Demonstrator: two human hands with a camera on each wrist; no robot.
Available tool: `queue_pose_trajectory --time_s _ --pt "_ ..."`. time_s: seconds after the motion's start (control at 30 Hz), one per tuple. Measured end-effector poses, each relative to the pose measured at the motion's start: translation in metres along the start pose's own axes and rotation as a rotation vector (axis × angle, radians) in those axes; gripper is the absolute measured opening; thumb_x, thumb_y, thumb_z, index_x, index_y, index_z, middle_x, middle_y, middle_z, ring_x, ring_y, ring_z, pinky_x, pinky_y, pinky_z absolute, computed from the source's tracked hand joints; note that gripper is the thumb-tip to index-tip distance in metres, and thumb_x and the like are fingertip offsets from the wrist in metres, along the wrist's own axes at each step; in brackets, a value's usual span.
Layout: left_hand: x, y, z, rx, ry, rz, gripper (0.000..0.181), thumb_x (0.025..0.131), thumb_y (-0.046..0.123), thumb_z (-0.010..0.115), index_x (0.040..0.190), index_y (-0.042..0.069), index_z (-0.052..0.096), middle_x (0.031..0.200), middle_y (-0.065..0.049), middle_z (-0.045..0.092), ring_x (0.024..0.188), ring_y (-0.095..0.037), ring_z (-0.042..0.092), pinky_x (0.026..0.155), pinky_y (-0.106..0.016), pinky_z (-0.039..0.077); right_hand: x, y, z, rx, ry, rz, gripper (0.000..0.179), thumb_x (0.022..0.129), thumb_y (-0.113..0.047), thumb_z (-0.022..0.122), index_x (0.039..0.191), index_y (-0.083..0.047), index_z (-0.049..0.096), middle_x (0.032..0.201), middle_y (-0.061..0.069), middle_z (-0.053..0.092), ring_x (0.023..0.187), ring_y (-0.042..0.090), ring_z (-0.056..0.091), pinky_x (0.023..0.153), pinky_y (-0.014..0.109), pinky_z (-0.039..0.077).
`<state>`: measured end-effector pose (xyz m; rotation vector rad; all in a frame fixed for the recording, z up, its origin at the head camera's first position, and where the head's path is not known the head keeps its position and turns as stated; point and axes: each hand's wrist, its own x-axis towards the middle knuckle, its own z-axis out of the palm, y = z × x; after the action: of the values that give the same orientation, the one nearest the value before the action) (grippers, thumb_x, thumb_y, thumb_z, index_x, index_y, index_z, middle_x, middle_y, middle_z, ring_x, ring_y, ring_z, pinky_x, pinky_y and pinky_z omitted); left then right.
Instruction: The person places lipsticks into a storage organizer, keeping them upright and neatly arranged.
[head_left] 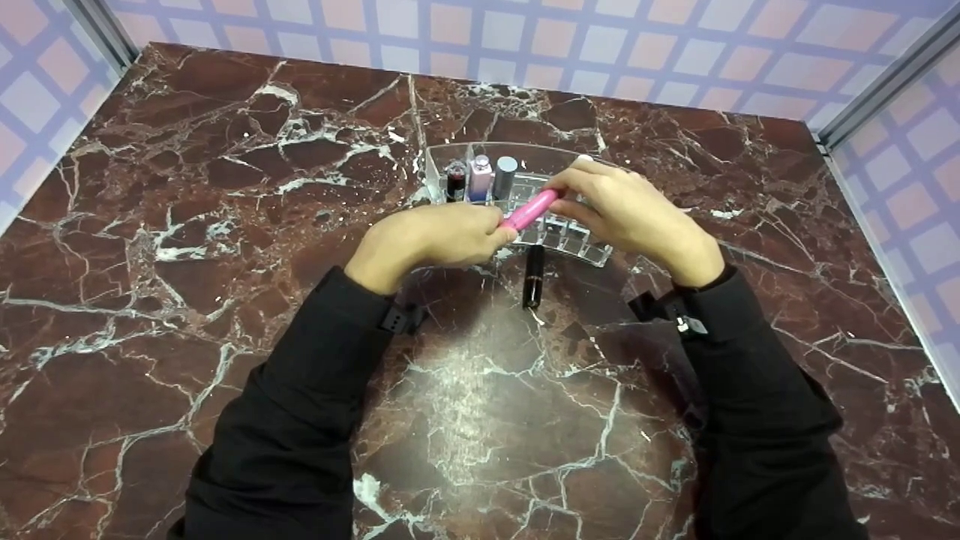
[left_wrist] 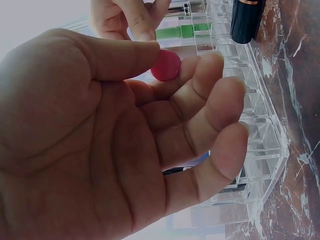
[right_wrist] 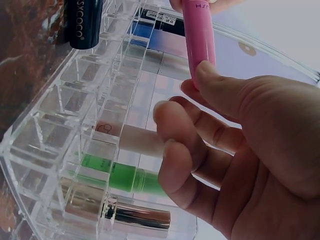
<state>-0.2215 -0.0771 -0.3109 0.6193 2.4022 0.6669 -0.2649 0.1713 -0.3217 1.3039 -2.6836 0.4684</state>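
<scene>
Both hands hold a slim pink cosmetic tube (head_left: 534, 210) slantwise above a clear acrylic organizer (head_left: 600, 256). My left hand (head_left: 442, 234) pinches its lower left end between thumb and index finger. In the left wrist view the tube's round pink end (left_wrist: 166, 66) shows by the thumb, while the other fingers curl loosely. My right hand (head_left: 634, 217) grips the upper right end with thumb and index finger. Dark lettering marks the pink tube (right_wrist: 200, 40) in the right wrist view. A black cosmetic tube (head_left: 533, 279) stands at the organizer's front edge.
At the organizer's left stand a dark bottle (head_left: 455, 182), a pink and blue bottle (head_left: 480, 180) and a grey-capped tube (head_left: 505, 178). A green tube (right_wrist: 122, 175) and a gold tube (right_wrist: 135, 215) stand at its other end. Patterned panels (head_left: 480, 37) border the marbled table (head_left: 247, 225).
</scene>
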Motion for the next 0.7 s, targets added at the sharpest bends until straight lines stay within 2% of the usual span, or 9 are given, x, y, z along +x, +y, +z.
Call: queue_pose_trajectory --time_s 0.1,0.27,0.43,0.53,0.7 --pt "0.0002 -0.0011 0.0001 -0.030 -0.012 0.018 0.040 0.112 0.037 0.032 0.123 0.005 0.053 0.086 -0.002 0.051 0.062 -0.010 0.038 0.054 -0.025 0.034 0.0002 -0.0002 0.0014 0.003 -0.013 0.021 0.026 0.102 -0.025 0.063 0.118 -0.004 0.067 0.105 0.008 0.066 0.081 0.021 0.061 0.074 0.040 0.054" --pt "-0.0024 -0.0033 -0.0011 -0.110 -0.024 0.063 0.037 0.112 0.035 0.033 0.123 0.005 0.051 0.099 -0.010 0.059 0.065 -0.011 0.039 0.056 -0.026 0.035 0.0000 -0.0014 0.0027 0.017 -0.026 0.052 0.026 0.105 -0.024 0.057 0.120 -0.004 0.063 0.099 0.008 0.065 0.075 0.020 0.058 0.068 0.039 0.052" --pt "-0.0042 -0.0032 -0.0017 -0.167 -0.030 0.117 0.034 0.112 0.035 0.032 0.119 0.008 0.051 0.101 -0.012 0.059 0.065 -0.012 0.040 0.056 -0.026 0.036 0.0024 -0.0036 0.0033 0.052 -0.054 0.116 0.035 0.108 -0.033 0.048 0.121 -0.003 0.062 0.089 0.006 0.060 0.070 0.019 0.054 0.067 0.037 0.049" --pt "-0.0029 -0.0026 -0.0009 -0.176 -0.040 0.147 0.032 0.112 0.034 0.031 0.117 0.008 0.051 0.098 -0.011 0.058 0.066 -0.012 0.043 0.056 -0.025 0.037 0.0036 -0.0060 0.0029 0.064 -0.086 0.163 0.040 0.110 -0.038 0.042 0.122 -0.005 0.062 0.086 0.004 0.059 0.069 0.020 0.054 0.068 0.039 0.049" --pt "-0.0002 0.0003 0.0009 -0.145 -0.055 0.156 0.033 0.112 0.033 0.032 0.113 0.007 0.052 0.094 -0.010 0.059 0.065 -0.012 0.046 0.057 -0.025 0.039 0.0040 -0.0085 0.0034 0.074 -0.118 0.204 0.043 0.111 -0.038 0.036 0.125 -0.005 0.061 0.089 0.005 0.060 0.074 0.021 0.057 0.075 0.042 0.052"
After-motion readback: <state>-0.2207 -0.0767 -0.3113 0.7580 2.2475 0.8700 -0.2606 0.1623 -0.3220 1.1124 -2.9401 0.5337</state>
